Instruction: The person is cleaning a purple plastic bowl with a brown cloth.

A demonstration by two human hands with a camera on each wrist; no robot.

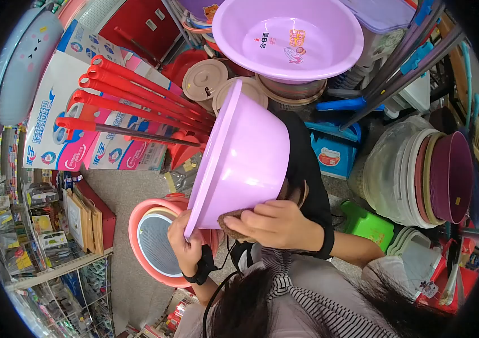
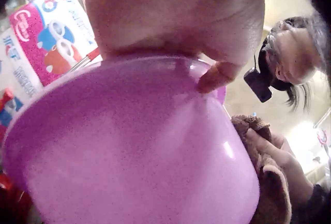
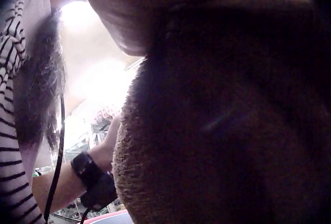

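Note:
A pink-purple plastic basin (image 1: 245, 163) is tipped on its side in front of the person's body. The left hand (image 1: 184, 243) grips its rim, with the thumb over the edge in the left wrist view. In the right hand (image 1: 276, 224) is a brown cloth (image 1: 233, 221), held against the outer wall of the basin near its lower edge. That cloth (image 3: 222, 131) fills much of the right wrist view, dark and close. In the left wrist view the right hand (image 2: 284, 157) pinches the cloth beside the basin's side (image 2: 155, 146).
Another pink-purple basin (image 1: 287, 39) stands on stacked tubs ahead. Red-handled poles (image 1: 138, 101) lean by printed boxes at the left. A pink tub with a grey basket (image 1: 158, 242) sits on the floor. Stacked bins (image 1: 414, 169) and a green stool (image 1: 366, 225) stand at the right.

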